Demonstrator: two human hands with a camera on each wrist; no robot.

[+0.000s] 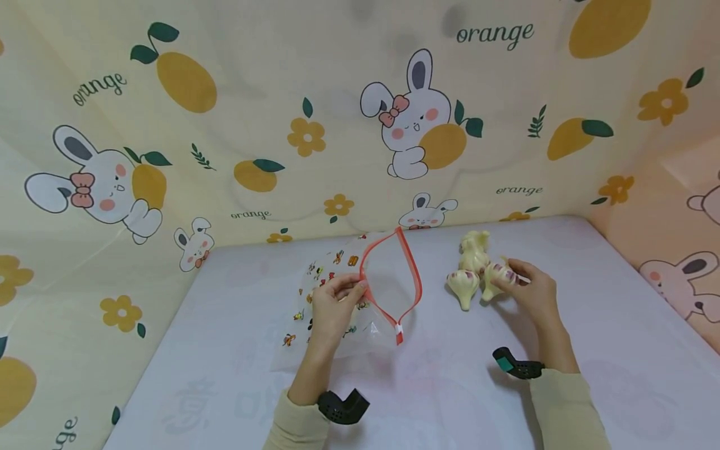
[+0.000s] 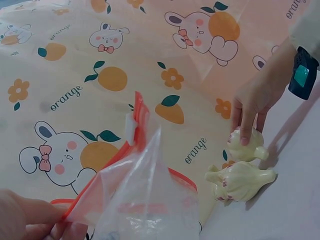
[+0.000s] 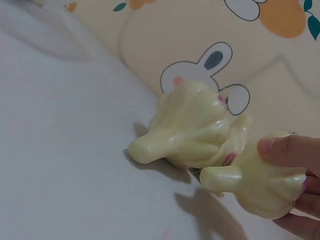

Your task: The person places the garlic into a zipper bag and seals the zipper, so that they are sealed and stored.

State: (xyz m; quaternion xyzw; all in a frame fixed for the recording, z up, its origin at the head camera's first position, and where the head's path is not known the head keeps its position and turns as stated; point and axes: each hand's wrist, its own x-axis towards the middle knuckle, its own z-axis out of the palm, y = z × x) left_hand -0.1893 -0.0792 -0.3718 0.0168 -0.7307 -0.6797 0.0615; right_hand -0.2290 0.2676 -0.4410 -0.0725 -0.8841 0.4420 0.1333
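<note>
The left hand (image 1: pixel 333 312) pinches the red zip rim of a clear printed bag (image 1: pixel 326 325), whose mouth gapes towards the right. In the left wrist view, thumb and fingers of the left hand (image 2: pixel 30 217) grip the red edge (image 2: pixel 82 197). Right of the bag, the right hand (image 1: pixel 537 294) holds a garlic bulb (image 1: pixel 495 279) between thumb and fingers. In the right wrist view, the held bulb (image 3: pixel 265 180) casts a shadow on the table. Another bulb (image 1: pixel 464 286) lies beside it, with more garlic (image 1: pixel 474 250) behind.
A pale table (image 1: pixel 427 400) carries everything. Behind it and at both sides hangs cloth (image 1: pixel 236 81) printed with rabbits and oranges. Black devices are strapped to the left wrist (image 1: pixel 343 407) and the right wrist (image 1: pixel 520 364).
</note>
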